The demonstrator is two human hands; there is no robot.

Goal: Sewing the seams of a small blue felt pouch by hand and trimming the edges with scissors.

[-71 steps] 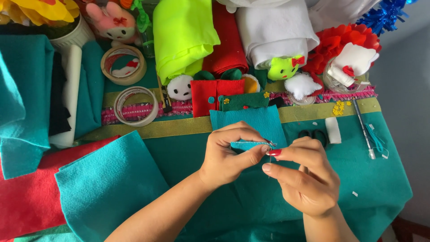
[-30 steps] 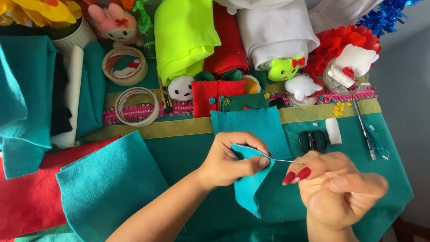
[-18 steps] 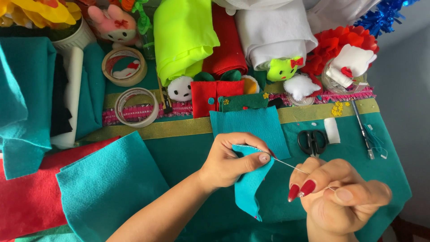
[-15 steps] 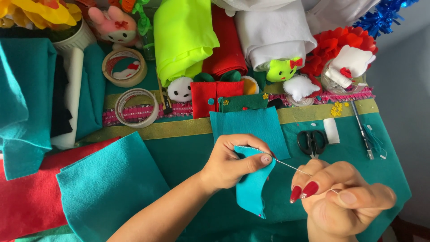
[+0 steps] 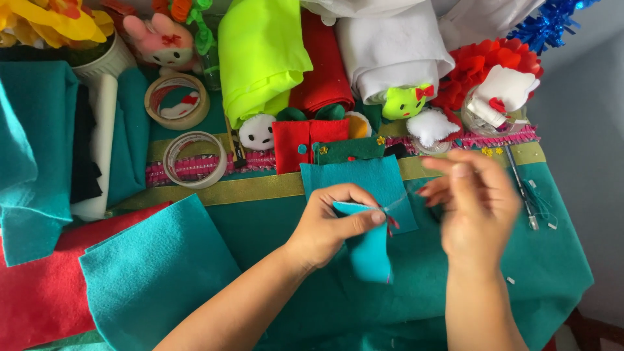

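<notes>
My left hand [image 5: 328,224] pinches a small folded piece of teal felt [image 5: 370,250] between thumb and fingers; the piece hangs down over the green table cover. My right hand [image 5: 478,205] is blurred to the right of it, fingers loosely curled near a thin thread [image 5: 398,203] that runs from the felt's top edge. I cannot make out a needle. A teal felt square [image 5: 374,179] lies flat behind the held piece.
A large teal felt sheet [image 5: 156,273] and red felt [image 5: 36,299] lie at the left. Two tape rolls [image 5: 194,159], rolled neon yellow, red and white fabric, small plush figures and red felt pieces line the back. A slim metal tool [image 5: 520,188] lies at the right.
My right hand, which had drawn the thread out low and to the right, has swung up and back toward the felt. The left hand keeps hold of the felt piece.
</notes>
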